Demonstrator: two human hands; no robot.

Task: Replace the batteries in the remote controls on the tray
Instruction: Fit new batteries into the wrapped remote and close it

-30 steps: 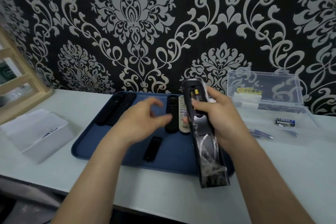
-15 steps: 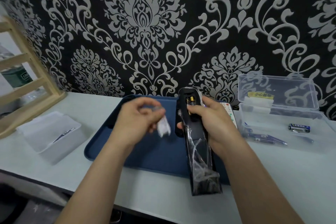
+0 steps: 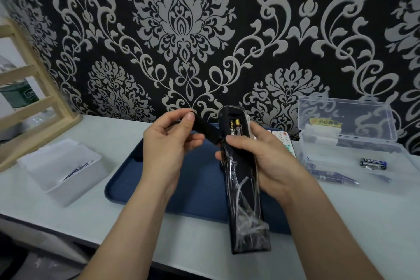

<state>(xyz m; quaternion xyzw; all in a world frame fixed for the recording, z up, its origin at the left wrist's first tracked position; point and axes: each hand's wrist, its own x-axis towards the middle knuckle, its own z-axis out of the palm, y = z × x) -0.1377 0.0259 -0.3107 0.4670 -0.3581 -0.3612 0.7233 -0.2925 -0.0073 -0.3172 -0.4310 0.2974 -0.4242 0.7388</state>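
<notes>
The right hand [image 3: 270, 159] holds a black remote control [image 3: 245, 211] wrapped in crinkled clear film, raised over the right part of the blue tray [image 3: 200, 188], its near end reaching out past the tray's near rim. The fingers of this hand are curled round the remote's upper half, with the thumb laid across its back. The remote's back faces up. Its battery compartment at the far end is uncovered, and two batteries [image 3: 235, 128] lie in it side by side.

The left hand [image 3: 168, 143] is just left of the remote and pinches a black battery cover [image 3: 205, 128] between the thumb and the curled fingers. The cover slants down to the right, and its lower end comes right up to the remote's left edge; whether they touch cannot be told.

A white remote control [image 3: 285, 140] with coloured buttons lies at the tray's far right and is partly hidden behind the right hand. The tray sits on a pale surface [image 3: 341, 223].

To the right stands a clear plastic box [image 3: 341, 161] with its lid raised. It holds a blue battery [image 3: 373, 163] and several more batteries [image 3: 329, 175] nearer the tray. To the left of the tray is a white translucent box [image 3: 75, 191] with a few small items inside, too blurred to name. A wooden rack [image 3: 45, 107] stands at the far left.
</notes>
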